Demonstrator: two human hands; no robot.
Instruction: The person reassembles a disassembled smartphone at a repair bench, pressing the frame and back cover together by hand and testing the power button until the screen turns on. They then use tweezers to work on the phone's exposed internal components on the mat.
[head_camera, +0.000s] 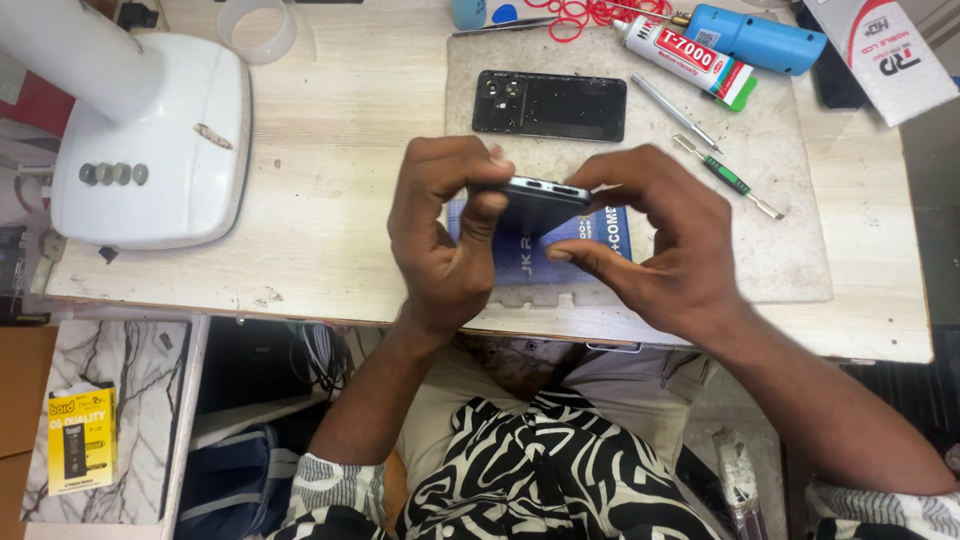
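Note:
Both my hands hold a dark phone (535, 203) on edge above a blue card (600, 235) on the grey work mat (790, 200). My left hand (445, 235) pinches the phone's left end with thumb and fingers. My right hand (660, 240) grips its right end, fingertips on the top edge. A black phone back cover (550, 105) with camera holes lies flat on the mat just beyond my hands.
A glue tube (685, 58), blue tool (755, 38), metal tweezers (675, 110) and a green-handled pry tool (728, 178) lie at the back right. A white lamp base (160, 140) stands at left. A tape ring (257, 28), red rubber bands (585, 15), a white box (890, 50).

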